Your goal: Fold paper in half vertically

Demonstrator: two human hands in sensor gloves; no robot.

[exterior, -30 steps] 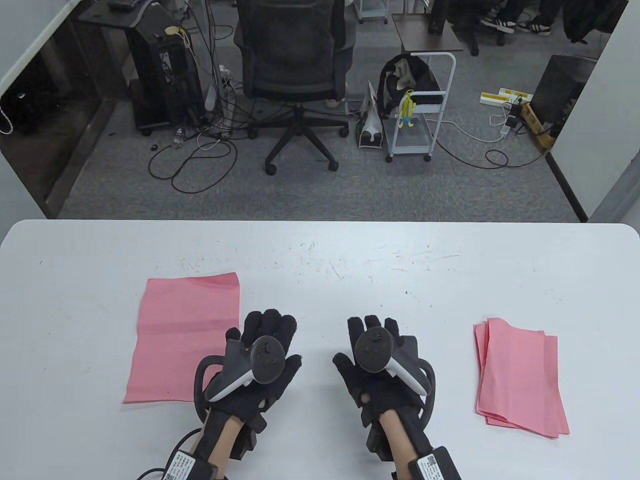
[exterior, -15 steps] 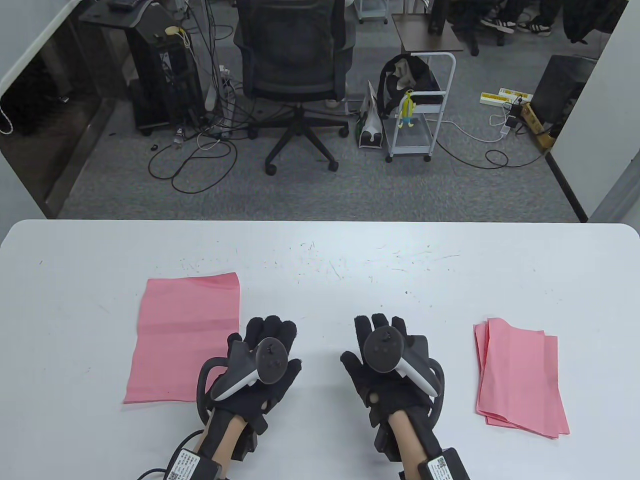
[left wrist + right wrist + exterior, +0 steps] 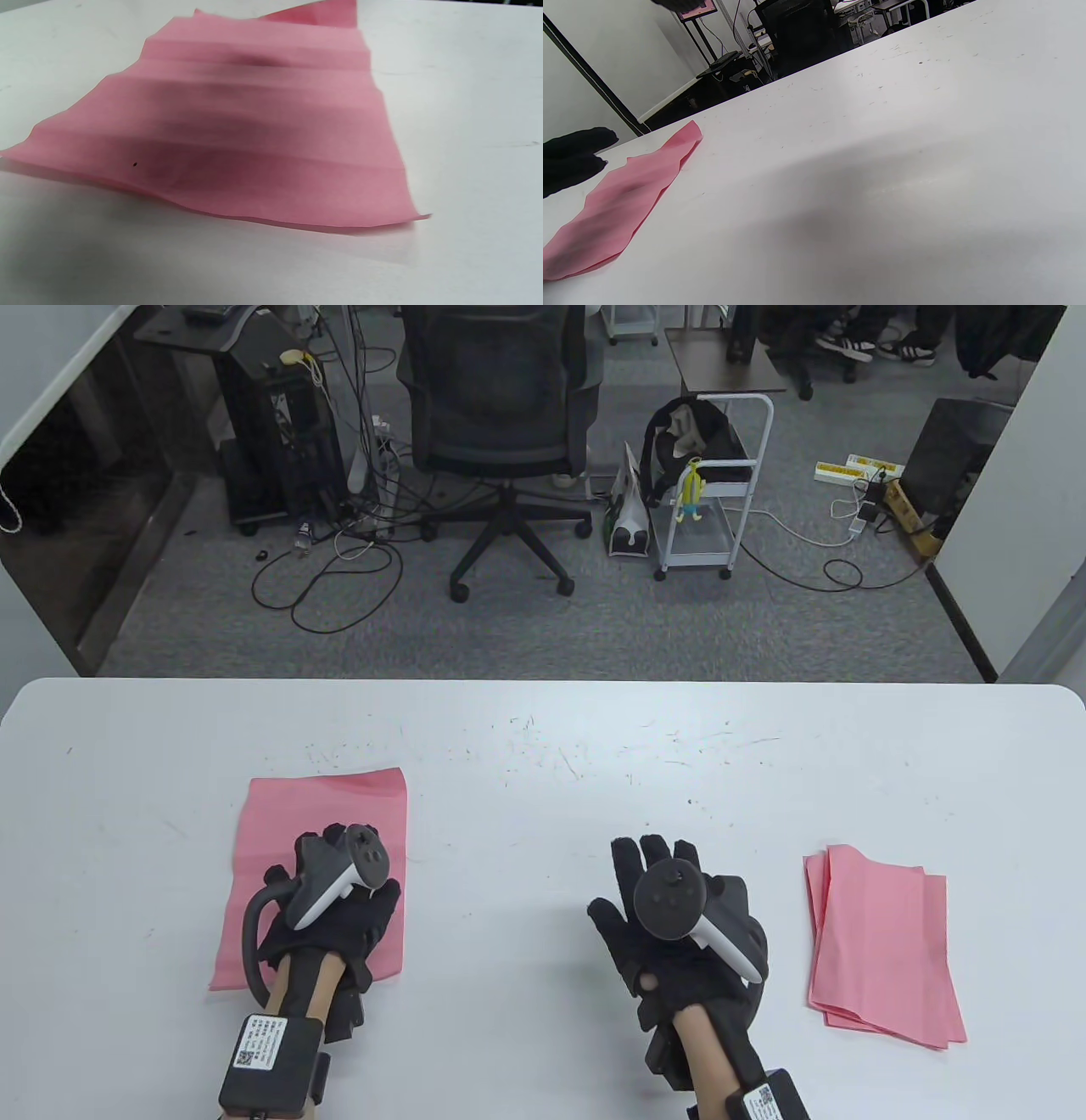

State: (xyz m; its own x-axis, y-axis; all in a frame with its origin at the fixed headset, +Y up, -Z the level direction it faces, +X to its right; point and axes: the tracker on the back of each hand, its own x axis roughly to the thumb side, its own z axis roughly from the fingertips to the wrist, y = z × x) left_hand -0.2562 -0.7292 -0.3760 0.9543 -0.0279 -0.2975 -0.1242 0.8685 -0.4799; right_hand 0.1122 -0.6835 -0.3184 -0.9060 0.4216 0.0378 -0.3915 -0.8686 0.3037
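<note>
1. A single pink paper sheet (image 3: 314,848) lies flat and unfolded on the left part of the white bench (image 3: 543,729), its long side running away from the person.
2. The left hand (image 3: 335,912) is over the near right part of that sheet; the tracker on its back hides the fingers, so I cannot tell whether they are spread, curled, or touching the paper.
3. In the left wrist view the sheet (image 3: 254,127) shows several shallow crease lines across it, with its near edge slightly lifted off the bench and a shadow on its middle.
4. The right hand (image 3: 679,933) is over bare bench near the middle, well apart from the sheet, fingers extended and holding nothing.
5. A stack of folded pink papers (image 3: 882,946) lies to the right of the right hand, clear of it.
6. In the right wrist view the sheet (image 3: 623,203) lies at the left, with dark gloved fingers (image 3: 572,156) just beside it.
</note>
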